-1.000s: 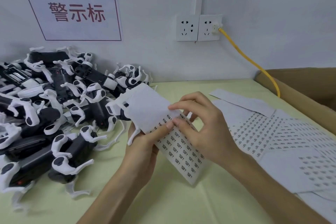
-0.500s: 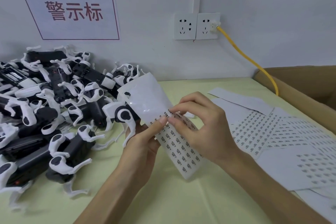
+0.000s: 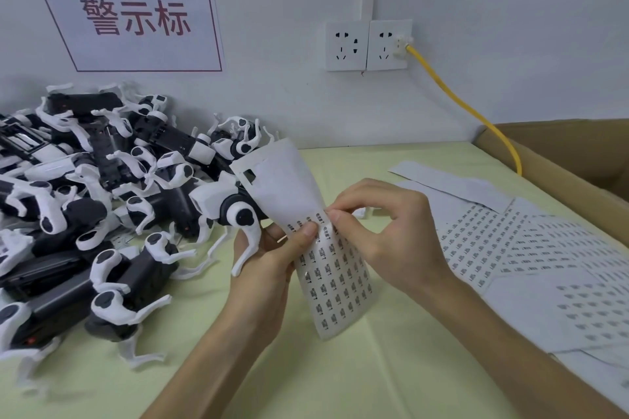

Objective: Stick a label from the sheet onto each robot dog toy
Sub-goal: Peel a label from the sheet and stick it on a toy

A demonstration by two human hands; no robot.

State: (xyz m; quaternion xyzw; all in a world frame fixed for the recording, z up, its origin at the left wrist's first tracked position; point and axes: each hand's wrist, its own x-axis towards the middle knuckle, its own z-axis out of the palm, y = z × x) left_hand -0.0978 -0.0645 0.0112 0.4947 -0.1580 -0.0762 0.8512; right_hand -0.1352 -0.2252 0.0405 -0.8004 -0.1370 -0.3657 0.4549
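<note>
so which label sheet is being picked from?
The curled label sheet held upright in the left hand; right hand pinches at it. The other sheets lie flat.

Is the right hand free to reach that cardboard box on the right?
Probably not yet. The right hand is pinching a label on the label sheet; only loose sheets lie between it and the cardboard box.

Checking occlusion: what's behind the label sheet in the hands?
Behind the label sheet, a robot dog toy shows in the left hand; its far half and the fingers holding it are covered.
</note>
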